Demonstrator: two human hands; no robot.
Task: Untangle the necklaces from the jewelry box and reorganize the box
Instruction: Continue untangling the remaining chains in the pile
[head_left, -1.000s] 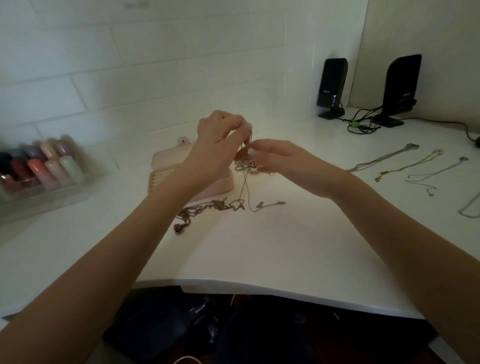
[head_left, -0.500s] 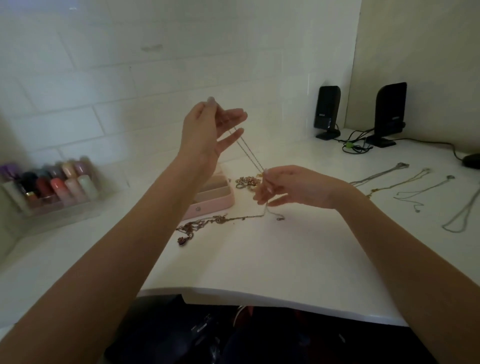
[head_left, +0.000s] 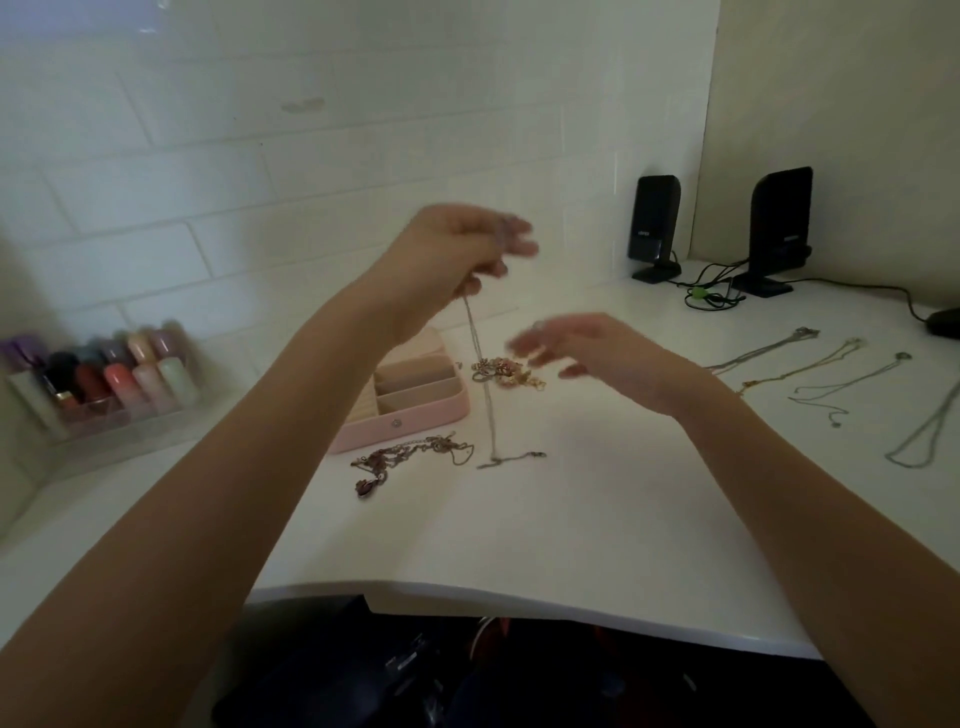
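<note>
Left hand (head_left: 457, 254) raised above the bench (head_left: 519, 530), fingers pinching a thin silver chain (head_left: 485, 395) that hangs down, its lower end lying on the bench. Right hand (head_left: 597, 358) blurred, fingers spread and loose, holding nothing, over a gold tangle (head_left: 506, 373). Pink jewelry box (head_left: 410, 410) open just left; dark tangled necklace (head_left: 405, 457) in front of it.
</note>
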